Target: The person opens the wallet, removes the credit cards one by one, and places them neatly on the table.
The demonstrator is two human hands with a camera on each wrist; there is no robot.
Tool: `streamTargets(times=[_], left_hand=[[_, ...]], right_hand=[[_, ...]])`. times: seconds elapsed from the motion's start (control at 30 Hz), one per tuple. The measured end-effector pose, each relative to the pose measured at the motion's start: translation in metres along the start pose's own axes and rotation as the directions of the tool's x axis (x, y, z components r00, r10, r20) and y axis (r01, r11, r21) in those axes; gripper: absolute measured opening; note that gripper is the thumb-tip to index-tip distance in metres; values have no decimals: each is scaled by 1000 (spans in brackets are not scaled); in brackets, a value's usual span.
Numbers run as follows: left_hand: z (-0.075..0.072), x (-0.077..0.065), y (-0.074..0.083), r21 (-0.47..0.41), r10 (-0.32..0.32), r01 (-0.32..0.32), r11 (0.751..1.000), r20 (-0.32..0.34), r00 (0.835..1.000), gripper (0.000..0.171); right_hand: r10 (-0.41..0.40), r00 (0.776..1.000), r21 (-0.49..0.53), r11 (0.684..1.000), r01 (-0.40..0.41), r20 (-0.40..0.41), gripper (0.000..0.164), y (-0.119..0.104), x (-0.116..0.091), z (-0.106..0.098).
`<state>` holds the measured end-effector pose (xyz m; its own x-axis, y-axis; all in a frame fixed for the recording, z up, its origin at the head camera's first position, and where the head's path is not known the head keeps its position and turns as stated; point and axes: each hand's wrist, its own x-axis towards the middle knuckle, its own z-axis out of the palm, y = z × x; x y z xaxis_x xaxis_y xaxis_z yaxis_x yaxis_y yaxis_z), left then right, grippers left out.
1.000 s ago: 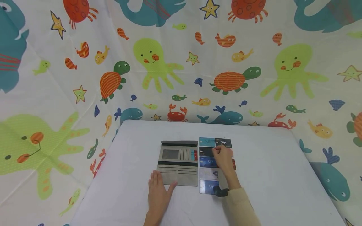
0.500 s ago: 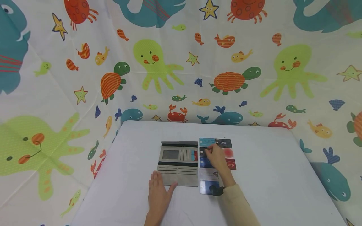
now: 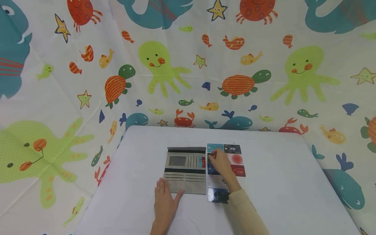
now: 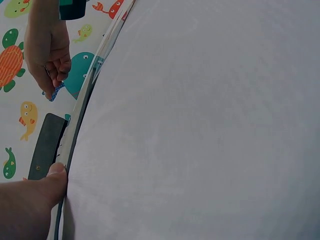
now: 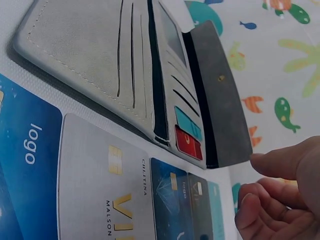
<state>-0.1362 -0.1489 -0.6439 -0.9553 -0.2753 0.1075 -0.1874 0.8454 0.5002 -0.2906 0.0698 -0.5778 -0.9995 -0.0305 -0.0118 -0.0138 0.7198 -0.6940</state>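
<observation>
A grey wallet (image 3: 191, 187) lies unfolded on the white table. My left hand (image 3: 165, 197) rests with straight fingers on its lower left edge; in the left wrist view the thumb (image 4: 56, 175) lies along that edge. A teal card (image 5: 188, 124) and a red card (image 5: 188, 145) stick out of its slots. To the right, my right hand (image 3: 222, 164) is over the left column of cards, at the left end of a black card (image 5: 201, 202). The right wrist view shows its thumb (image 5: 270, 162) apart from loosely curled fingers (image 5: 248, 207), nothing visible between them.
Around the right hand lie a teal card (image 3: 212, 147), a black VIP card (image 3: 232, 149), a card with a red circle (image 3: 236, 159), a red VIP card (image 3: 240, 171), a silver card (image 3: 215, 180) and a blue card (image 3: 213, 195). A patterned cloth (image 3: 182, 75) hangs behind the table (image 3: 123, 192).
My right hand has slid left along the black card, from its right end to its left end, uncovering the red-circle and red VIP cards. The left hand stays on the wallet.
</observation>
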Motion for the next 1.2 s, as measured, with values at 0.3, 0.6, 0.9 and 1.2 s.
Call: streamTargets(times=[0.3, 0.6, 0.9, 1.2], left_hand=[[0, -1, -1, 1, -8, 8, 1000, 3, 1000, 100], [1, -1, -1, -2, 0, 0, 1000, -17, 1000, 100], [1, 0, -1, -12, -22, 22, 1000, 7, 1000, 102], [-2, 0, 1, -10, -47, 48, 999, 38, 998, 102]], right_hand=[[-27, 997, 44, 999, 24, 68, 24, -4, 0, 6], [-46, 989, 47, 998, 39, 141, 26, -10, 6, 15], [-74, 972, 51, 997, 64, 221, 21, -13, 10, 23], [-75, 961, -21, 996, 84, 265, 37, -16, 15, 30]])
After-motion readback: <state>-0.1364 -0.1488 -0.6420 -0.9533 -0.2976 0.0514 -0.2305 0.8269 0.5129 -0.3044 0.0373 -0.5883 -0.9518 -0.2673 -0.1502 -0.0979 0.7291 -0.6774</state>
